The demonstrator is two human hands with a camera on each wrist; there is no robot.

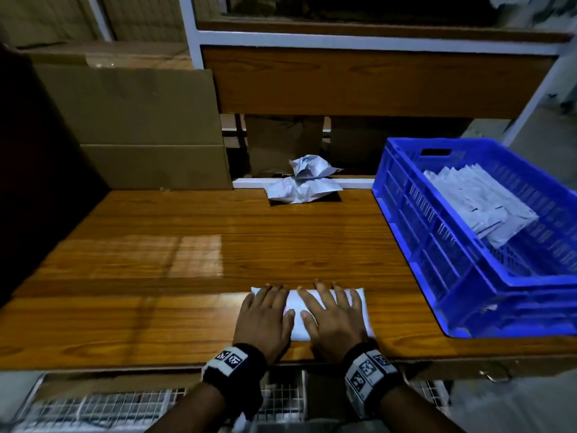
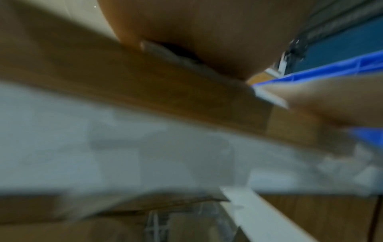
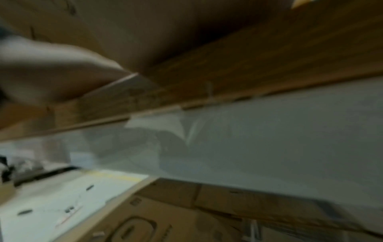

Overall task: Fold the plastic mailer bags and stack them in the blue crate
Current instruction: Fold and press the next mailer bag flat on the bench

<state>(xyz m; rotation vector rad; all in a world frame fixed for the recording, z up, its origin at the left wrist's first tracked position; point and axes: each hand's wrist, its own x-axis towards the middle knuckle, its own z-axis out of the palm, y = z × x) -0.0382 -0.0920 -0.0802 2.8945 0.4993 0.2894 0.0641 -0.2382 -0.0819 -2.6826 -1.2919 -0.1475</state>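
— Hands first: what are they doing?

— Both are lying flat on a folded white plastic mailer bag (image 1: pixel 295 310) near the front edge of the brown wood-grain table (image 1: pixel 187 245). The left hand (image 1: pixel 263 318) is pressing the bag's left part, fingers straight and slightly spread. The right hand (image 1: pixel 332 317) is covering the middle and right part, fingers straight and fanned apart too — neither is curling round anything. The thumbs are pointing toward each other, close but not touching.

— Are the wrist views adding anything?

— Little; both are blurring badly. The left wrist view is showing the palm (image 2: pixel 207 32) resting against the table edge, with a strip of blue behind it. The right wrist view is showing only a blurred part of a hand and the underside of the table edge.

— Where are the other bags sitting?

— A stack of folded white mailer bags (image 1: pixel 477 201) is lying inside the blue slotted plastic crate (image 1: pixel 437 245), which is standing on the table's right side, just beside the hands' bag but apart from it. A heap of crumpled white mailer bags (image 1: pixel 303 182) is resting at the table's far edge, well apart from the hands.

— Anything else around?

— Flat brown cardboard sheets (image 1: pixel 134 126) are leaning at the back left, and each wrist is wearing a black band with printed square markers (image 1: pixel 232 359).
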